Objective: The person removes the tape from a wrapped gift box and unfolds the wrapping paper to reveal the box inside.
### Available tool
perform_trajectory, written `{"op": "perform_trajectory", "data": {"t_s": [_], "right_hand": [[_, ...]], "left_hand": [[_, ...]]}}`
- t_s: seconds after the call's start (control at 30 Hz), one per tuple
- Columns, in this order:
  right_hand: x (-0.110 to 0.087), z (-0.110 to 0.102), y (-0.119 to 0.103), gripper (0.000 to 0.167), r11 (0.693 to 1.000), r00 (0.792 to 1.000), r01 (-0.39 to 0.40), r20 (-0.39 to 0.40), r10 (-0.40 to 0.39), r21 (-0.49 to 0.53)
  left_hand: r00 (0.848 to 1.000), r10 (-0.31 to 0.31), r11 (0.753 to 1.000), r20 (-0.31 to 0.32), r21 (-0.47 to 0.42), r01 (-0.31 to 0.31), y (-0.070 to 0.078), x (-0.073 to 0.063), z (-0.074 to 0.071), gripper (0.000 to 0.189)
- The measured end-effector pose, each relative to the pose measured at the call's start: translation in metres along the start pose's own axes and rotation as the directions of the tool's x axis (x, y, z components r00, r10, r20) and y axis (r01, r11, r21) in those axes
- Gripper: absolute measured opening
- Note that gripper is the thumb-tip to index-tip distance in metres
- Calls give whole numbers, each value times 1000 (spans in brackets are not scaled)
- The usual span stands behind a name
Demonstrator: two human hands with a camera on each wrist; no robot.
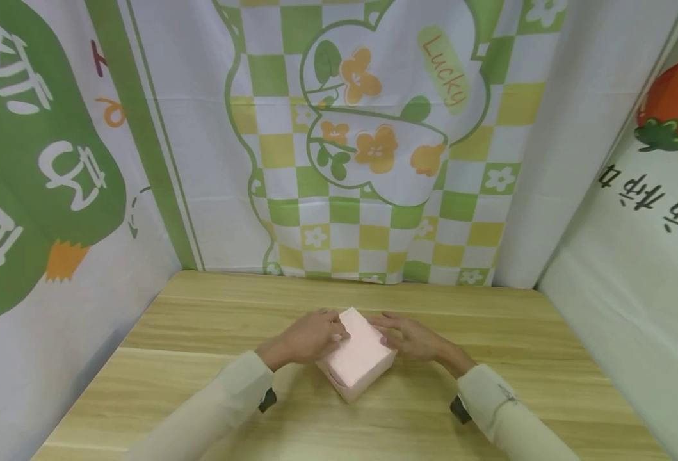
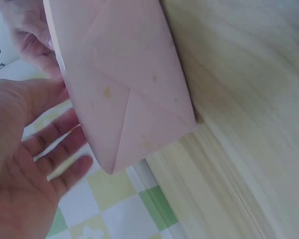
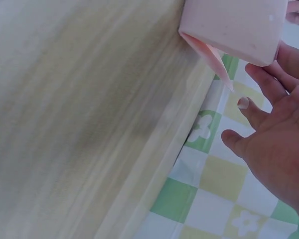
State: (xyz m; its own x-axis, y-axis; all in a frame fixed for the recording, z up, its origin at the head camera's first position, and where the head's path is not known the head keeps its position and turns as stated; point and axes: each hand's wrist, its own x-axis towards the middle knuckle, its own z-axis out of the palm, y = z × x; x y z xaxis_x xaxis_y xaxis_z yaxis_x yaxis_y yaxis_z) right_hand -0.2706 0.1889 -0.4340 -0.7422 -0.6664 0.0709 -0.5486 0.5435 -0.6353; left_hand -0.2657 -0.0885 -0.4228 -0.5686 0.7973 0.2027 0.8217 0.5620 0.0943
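Observation:
A small box (image 1: 362, 351) in pale pink paper sits turned cornerwise on the wooden table. Diagonal creases cross one side of the pink box (image 2: 129, 94), and a loose paper flap (image 3: 212, 57) sticks out from its far end in the right wrist view. At the box's left edge rests my left hand (image 1: 314, 336), fingertips over the top; the left wrist view has its fingers loosely spread. My right hand (image 1: 410, 338) lies against the right edge with relaxed fingers, some of them at the box's corner in the right wrist view.
The wooden table (image 1: 212, 320) reaches back to a hanging checkered cloth (image 1: 373, 237) with flower prints. Printed cloths also hang on the left (image 1: 108, 269) and right (image 1: 621, 256). Dark wrist devices (image 1: 267, 400) show below both cuffs.

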Motion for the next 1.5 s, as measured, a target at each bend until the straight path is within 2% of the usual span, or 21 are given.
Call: {"op": "perform_trajectory", "data": {"t_s": [0.13, 0.23, 0.3, 0.4, 0.57, 0.63, 0.83, 0.93, 1.03, 1.1, 1.23, 1.33, 1.5], "right_hand": [[2, -3, -4, 45, 1000, 999, -6, 46, 6, 12], [2, -4, -5, 46, 999, 997, -25, 69, 23, 27], [2, -4, -5, 46, 998, 996, -40, 82, 36, 46], [3, -4, -4, 46, 997, 995, -50, 85, 44, 66], [4, -2, -1, 47, 998, 999, -14, 45, 11, 64], [4, -2, -3, 50, 999, 1000, -3, 18, 2, 54], [4, -3, -5, 62, 999, 998, -13, -67, 11, -38], [3, -3, -5, 62, 998, 994, -19, -104, 12, -64], [1, -2, -6, 57, 997, 988, -22, -154, 11, -74], [0, -1, -6, 51, 996, 983, -12, -183, -5, -93], [-1, 1, -7, 39, 993, 976, 8, -215, -33, -114], [-1, 3, -8, 33, 992, 973, 0, -230, -29, -123], [1, 6, -14, 21, 985, 969, 31, -235, -71, -168]], "left_hand": [[997, 53, 986, 64, -164, -42, -8, 4, -2, 25], [989, 62, 957, 135, -291, -21, -15, 5, -4, 39], [983, 71, 944, 167, -331, -11, -18, 5, -4, 44], [979, 83, 940, 186, -341, -15, -20, 4, -4, 44], [981, 83, 960, 175, -278, -32, -17, 4, -5, 44], [982, 78, 974, 171, -222, -39, -15, 3, -4, 44], [990, 16, 996, 139, -85, -4, -1, 2, -3, 42], [993, -29, 999, 118, 28, 26, 7, 2, -1, 42], [993, -66, 985, 99, 167, 49, 15, 2, 1, 44], [992, -93, 971, 81, 228, 72, 20, 1, 2, 45], [990, -137, 956, 24, 266, 126, 26, 0, 6, 42], [989, -148, 944, -9, 298, 144, 30, 0, 10, 42], [984, -176, 916, -31, 360, 175, 35, 1, 13, 48]]}}
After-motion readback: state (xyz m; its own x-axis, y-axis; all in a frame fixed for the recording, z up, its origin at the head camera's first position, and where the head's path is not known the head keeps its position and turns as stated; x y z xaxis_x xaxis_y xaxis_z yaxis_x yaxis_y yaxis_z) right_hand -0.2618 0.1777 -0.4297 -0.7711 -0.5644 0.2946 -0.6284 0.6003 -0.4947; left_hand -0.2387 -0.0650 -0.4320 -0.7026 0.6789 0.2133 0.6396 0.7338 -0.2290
